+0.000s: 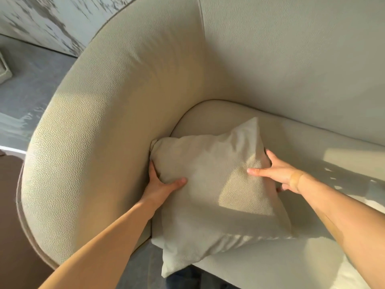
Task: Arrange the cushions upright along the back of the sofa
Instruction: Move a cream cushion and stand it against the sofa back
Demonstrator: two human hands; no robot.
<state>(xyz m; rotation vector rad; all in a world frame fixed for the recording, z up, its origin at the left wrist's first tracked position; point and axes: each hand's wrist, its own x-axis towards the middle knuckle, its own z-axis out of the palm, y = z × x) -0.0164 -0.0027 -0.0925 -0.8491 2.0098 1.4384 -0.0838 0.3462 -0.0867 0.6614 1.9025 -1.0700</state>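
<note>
A square cream cushion [210, 197] lies tilted on the sofa seat [325, 155], in the corner where the curved armrest [100, 142] meets the backrest [291, 59]. Its near corner hangs over the seat's front edge. My left hand [162, 184] grips the cushion's left edge, thumb on top and fingers tucked between cushion and armrest. My right hand [279, 174] holds the right edge, thumb pressed onto the top face and fingers behind. Only this one cushion is in view.
The sofa is cream and pebbled, with a seam in the backrest [201, 9]. Grey floor [25, 97] and a marbled wall [41, 19] lie to the left. A brown surface [12, 226] fills the lower left. Sunlight patches fall across the seat on the right.
</note>
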